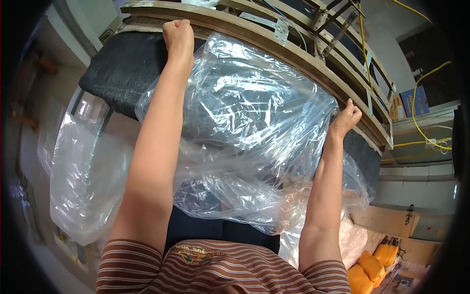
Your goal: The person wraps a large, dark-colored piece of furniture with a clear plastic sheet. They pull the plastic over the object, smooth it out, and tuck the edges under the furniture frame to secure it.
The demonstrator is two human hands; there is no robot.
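Note:
A crumpled clear plastic sheet [245, 98] stretches between my arms over a black padded surface [125, 63]. My left hand [179, 40] is closed in a fist by the far wooden rail [215, 24], at the sheet's upper left edge. Lower on the right, my right hand [346, 120] is closed at the sheet's right edge, close to the same rail. Both hands appear to grip the plastic, though the fingertips are turned away from view. Loose folds of the sheet hang down toward my body and out past both forearms.
Beyond the rail is a wooden frame with a metal hinge plate [281, 32] and a spring [341, 33]. A yellow cable [415, 100] loops at the right, near a blue box [415, 101]. Orange bundles [372, 267] lie at the lower right. More plastic [73, 181] hangs at the left.

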